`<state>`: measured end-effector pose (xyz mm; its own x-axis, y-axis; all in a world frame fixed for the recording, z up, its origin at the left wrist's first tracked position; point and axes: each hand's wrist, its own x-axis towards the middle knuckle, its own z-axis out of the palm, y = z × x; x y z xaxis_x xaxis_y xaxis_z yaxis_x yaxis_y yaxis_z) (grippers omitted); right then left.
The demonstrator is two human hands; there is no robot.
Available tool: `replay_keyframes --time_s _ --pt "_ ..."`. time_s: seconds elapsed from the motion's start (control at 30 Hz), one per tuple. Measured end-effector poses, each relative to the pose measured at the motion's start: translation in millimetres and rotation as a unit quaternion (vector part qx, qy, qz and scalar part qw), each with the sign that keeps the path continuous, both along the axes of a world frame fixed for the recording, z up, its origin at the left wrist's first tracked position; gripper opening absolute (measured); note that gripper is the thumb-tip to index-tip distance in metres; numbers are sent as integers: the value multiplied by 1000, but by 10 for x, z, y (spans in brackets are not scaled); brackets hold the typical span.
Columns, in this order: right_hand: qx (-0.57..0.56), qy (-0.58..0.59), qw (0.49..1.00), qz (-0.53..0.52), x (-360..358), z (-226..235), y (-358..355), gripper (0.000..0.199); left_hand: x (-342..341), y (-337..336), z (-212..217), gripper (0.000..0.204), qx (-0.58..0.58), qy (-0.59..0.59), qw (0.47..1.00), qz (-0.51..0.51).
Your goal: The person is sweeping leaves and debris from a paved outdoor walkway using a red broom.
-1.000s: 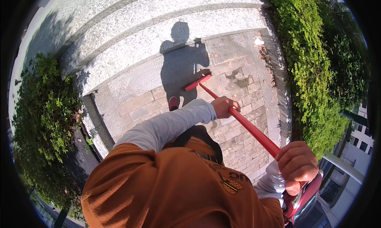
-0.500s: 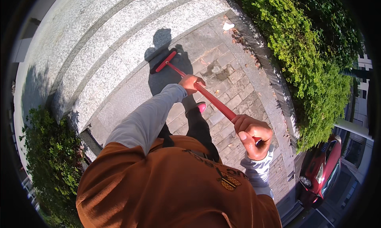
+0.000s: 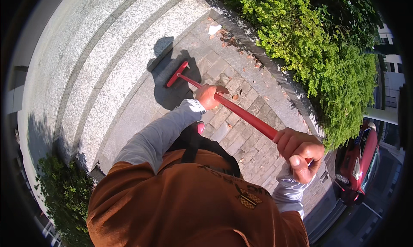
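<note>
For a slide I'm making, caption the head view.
Left hand and right hand grip a red broom over sunlit paving, between stone steps and a hedge.

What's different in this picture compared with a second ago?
The long red broom head has moved forward, closer to the lowest speckled pale stone step. The view has swung rightward, so the shiny red car shows more fully. Nothing was grasped or released: the bare left hand still grips the red broom handle partway along, the bare right hand its upper end.
</note>
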<state>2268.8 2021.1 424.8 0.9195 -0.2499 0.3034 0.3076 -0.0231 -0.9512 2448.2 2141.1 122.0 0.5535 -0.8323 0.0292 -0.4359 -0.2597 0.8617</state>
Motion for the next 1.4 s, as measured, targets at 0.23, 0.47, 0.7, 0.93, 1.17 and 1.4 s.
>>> replay_keyframes --time_s 0.23,0.47,0.7,0.93,1.17,1.4 --pt "-23 34 999 -1 910 -458 -818 30 1206 -916 -431 21 -33 -44 998 27" --pt "-70 21 995 -69 2186 -705 -1866 32 2594 -2540 -917 20 -167 94 981 23" --pt "-67 49 990 -111 2899 -473 -2928 34 2953 -3721 -929 20 -77 16 997 -19" --pt "-66 67 990 -102 3640 -391 -3496 33 3647 -4140 -799 15 -98 40 984 146" --pt "-20 27 989 -141 3320 -31 -3804 33 3330 -4376 -220 13 -5 -42 993 -111" --pt "2 87 975 -204 3115 -631 -3214 36 3399 -3990 -899 10 -109 2 988 -108"
